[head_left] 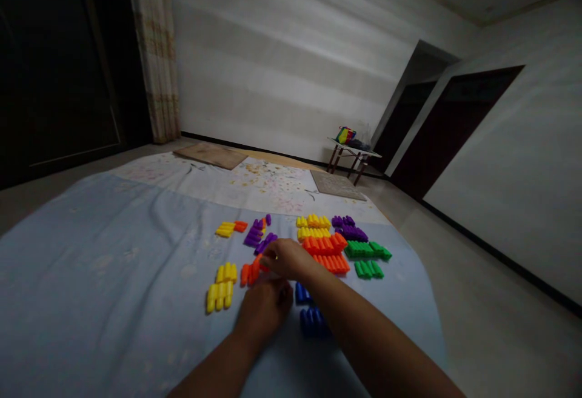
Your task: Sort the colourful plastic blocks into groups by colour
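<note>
Short, rounded plastic pieces lie in colour groups on a cloth-covered table. My left hand (266,306) is low over the cloth with its fingers curled in; whatever they hold is hidden. My right hand (290,257) crosses just above it, fingertips bent together in a pinch beside the loose orange pieces (250,272). Whether a piece is between those fingertips cannot be made out. Blue pieces (313,322) lie partly covered by my right forearm. Stacked orange pieces (331,263) sit just right of my right wrist. Yellow pieces (220,296) lie left of my left hand.
Purple pieces (253,234) and a yellow-orange group (225,229) lie farther left. Yellow (313,233), purple (351,232) and green pieces (368,249) stand in rows on the right. Two flat boards (211,154) rest at the far edge. Behind is a small table (359,151) with a colourful bag.
</note>
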### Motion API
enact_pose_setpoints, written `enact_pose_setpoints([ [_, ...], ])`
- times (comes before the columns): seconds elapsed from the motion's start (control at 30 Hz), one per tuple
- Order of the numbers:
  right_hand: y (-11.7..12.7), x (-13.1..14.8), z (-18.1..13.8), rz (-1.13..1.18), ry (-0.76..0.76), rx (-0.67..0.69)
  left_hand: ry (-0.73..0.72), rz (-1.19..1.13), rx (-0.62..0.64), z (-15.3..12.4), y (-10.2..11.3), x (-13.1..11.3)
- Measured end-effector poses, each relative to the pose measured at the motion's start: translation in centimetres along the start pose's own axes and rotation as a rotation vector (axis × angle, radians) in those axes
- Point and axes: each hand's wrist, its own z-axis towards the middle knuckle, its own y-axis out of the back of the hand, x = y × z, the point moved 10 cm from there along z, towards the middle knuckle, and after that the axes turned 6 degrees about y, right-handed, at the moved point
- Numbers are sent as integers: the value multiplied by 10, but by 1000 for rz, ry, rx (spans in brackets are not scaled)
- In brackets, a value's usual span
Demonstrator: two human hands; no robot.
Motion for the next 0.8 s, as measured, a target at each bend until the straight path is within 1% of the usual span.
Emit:
enact_pose_setpoints([
  [0.1,-15,-4,9,-43,-93,97,-12,-30,21,-1,-1,-2],
  [0.2,-23,-2,15,-48,-106,114,-44,-24,19,-1,0,-7],
  [0.3,-25,10,19,21,-23,70,-49,22,15,-2,-3,-7],
  [0.4,-18,25,19,117,121,-30,-23,90,26,-2,-8,-2],
  [0.47,-16,32,17,111,193,-57,-20,116,31,-2,-11,-2],
  [0.5,-16,34,16,94,218,-48,-25,121,32,-3,-11,-2],
  [0.63,-16,36,13,47,248,22,-40,130,23,-4,-7,-7],
  [0.8,-1,39,11,102,265,-35,-33,150,27,-4,-6,-9],
])
